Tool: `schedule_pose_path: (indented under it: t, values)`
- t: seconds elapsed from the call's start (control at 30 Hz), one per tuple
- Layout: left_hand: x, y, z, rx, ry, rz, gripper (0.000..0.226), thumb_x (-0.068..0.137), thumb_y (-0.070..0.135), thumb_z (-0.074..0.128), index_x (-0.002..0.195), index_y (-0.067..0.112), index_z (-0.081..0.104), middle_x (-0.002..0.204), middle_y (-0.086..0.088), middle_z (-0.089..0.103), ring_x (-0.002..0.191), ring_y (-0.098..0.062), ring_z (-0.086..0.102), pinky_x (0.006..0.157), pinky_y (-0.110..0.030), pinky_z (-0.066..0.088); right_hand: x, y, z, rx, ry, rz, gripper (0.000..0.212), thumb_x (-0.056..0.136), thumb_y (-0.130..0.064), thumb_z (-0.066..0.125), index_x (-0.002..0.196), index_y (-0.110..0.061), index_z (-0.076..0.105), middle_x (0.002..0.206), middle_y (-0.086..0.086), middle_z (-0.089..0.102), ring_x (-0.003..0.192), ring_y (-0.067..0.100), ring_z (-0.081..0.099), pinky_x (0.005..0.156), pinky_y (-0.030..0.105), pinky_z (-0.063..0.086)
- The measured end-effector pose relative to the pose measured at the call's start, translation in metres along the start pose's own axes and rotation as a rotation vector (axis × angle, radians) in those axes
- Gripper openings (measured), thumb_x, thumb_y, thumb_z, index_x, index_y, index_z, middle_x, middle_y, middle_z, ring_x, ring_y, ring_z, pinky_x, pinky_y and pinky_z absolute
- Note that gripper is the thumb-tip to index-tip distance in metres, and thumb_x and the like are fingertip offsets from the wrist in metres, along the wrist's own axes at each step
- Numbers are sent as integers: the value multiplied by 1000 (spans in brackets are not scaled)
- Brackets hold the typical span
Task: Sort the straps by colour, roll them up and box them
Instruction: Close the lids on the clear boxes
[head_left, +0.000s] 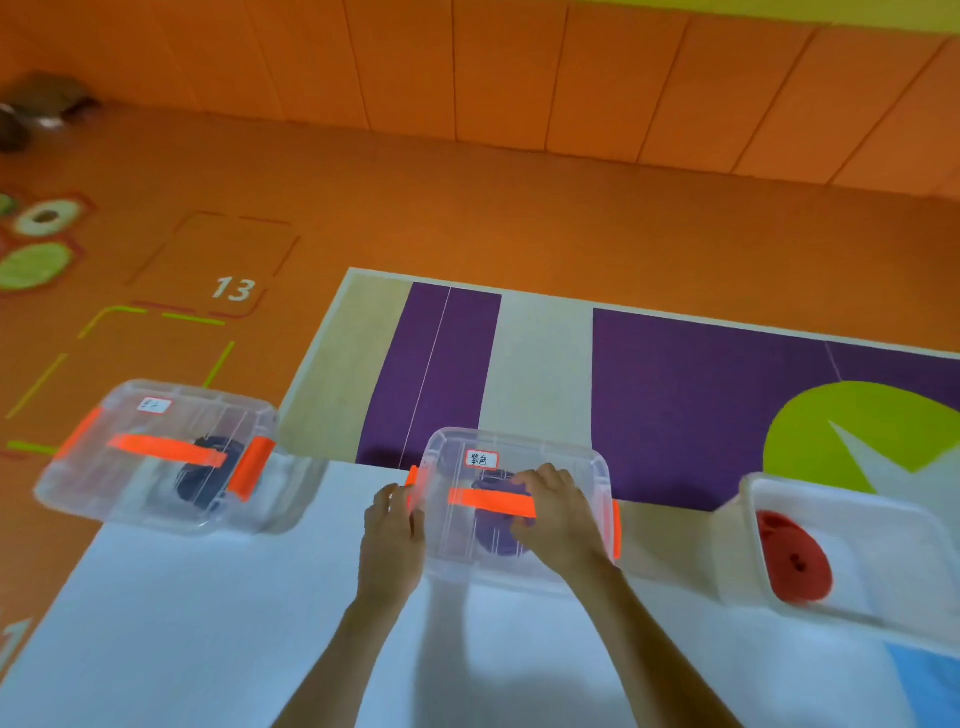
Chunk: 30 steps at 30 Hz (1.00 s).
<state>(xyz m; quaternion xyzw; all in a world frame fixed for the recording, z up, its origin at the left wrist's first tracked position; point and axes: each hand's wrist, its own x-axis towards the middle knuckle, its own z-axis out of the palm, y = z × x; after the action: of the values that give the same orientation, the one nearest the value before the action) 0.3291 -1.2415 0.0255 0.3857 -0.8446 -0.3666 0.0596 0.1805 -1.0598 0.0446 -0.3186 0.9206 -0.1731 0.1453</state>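
One lidded box (550, 454) on white sheet (208, 623), orange floor (467, 208); left hand (389, 535), right hand (558, 519) pressing it flat-fingered.

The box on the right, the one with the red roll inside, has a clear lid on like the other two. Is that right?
Not quite. In the head view the box on the right holds the red roll but stands open, with no lid. The middle box and the left box do have lids on.
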Motion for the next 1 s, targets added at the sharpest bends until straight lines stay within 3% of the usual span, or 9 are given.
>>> schedule_pose_path:
  t: [0.13,0.23,0.33,0.43,0.53,0.63,0.73,0.83,1.0]
  values:
    - [4,-13,15,-431,58,-142,15,106,18,55,118,19,65,125,-2,63,123,-23,56,110,-54,46,-35,42,17,123,451,347,65,89,-39,75,148,-23,53,154,8,47,143,32,42,110,52,39]
    - [-2,-11,17,-631,20,-223,21,106,28,59,127,29,59,129,3,67,119,-21,66,99,-43,56,-47,59,29,629,308,713,98,86,-64,72,162,-19,29,162,11,38,148,36,38,116,52,37]
    - [-3,-7,8,-702,-7,-337,54,100,30,67,148,29,42,131,-3,63,113,-26,68,86,-32,56,-45,59,29,969,289,779,88,74,-79,71,141,-24,57,130,-2,67,123,31,63,101,43,49]
    - [4,-1,-5,-577,40,-328,67,93,22,78,151,16,46,123,-4,65,104,-24,66,87,-32,52,-52,56,33,694,412,751,76,72,-83,61,125,-28,66,100,1,75,99,33,70,81,40,54]
    - [5,3,-8,-430,97,-217,37,90,19,82,124,10,72,111,-3,73,96,-23,69,86,-29,56,-56,42,25,458,484,684,48,96,-53,65,138,-29,64,104,10,77,97,42,69,71,34,44]
    - [1,4,-3,-390,166,-126,21,88,15,83,107,8,76,96,1,71,86,-22,68,85,-38,59,-53,32,23,352,510,611,42,104,-39,56,146,-36,57,104,9,77,89,41,70,65,36,47]
    - [-3,11,0,-277,197,11,5,91,8,78,95,11,75,94,-1,66,82,-22,66,78,-38,59,-51,25,17,282,523,631,40,104,-26,61,143,-27,63,107,16,78,89,44,72,71,41,54]
    - [-2,18,-5,-126,184,36,2,96,13,70,98,12,70,98,-2,62,84,-28,67,75,-31,50,-51,30,3,203,350,558,43,104,-21,61,146,-15,59,113,20,77,98,43,72,80,44,56]
    - [-7,17,-24,240,47,231,30,88,12,76,116,9,66,112,-13,66,103,-36,64,73,-47,58,-84,40,-28,140,124,468,68,95,-56,41,151,-20,51,134,11,67,125,34,63,101,43,50]
